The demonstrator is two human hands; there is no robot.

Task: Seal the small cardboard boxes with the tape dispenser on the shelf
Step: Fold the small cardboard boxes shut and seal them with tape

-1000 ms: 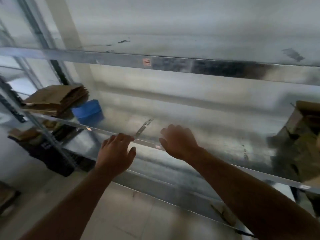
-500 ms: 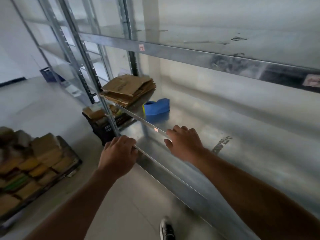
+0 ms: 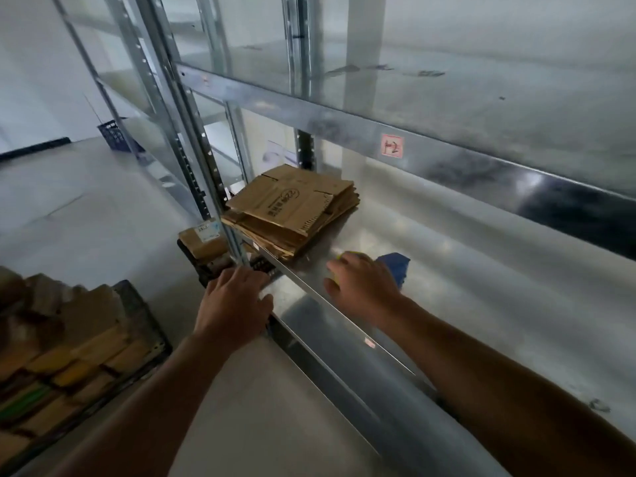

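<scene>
Covering tape dispenser (image 3: 395, 267), right hand (image 3: 365, 288), axis hidden

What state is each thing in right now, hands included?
left hand: open, fingers at the shelf front edge.
right hand: over the tape dispenser; grip unclear.
tape dispenser: on the shelf, partly covered.
cardboard boxes: flattened, stacked, unsealed.
floor crate: filled, contents blurred.
</scene>
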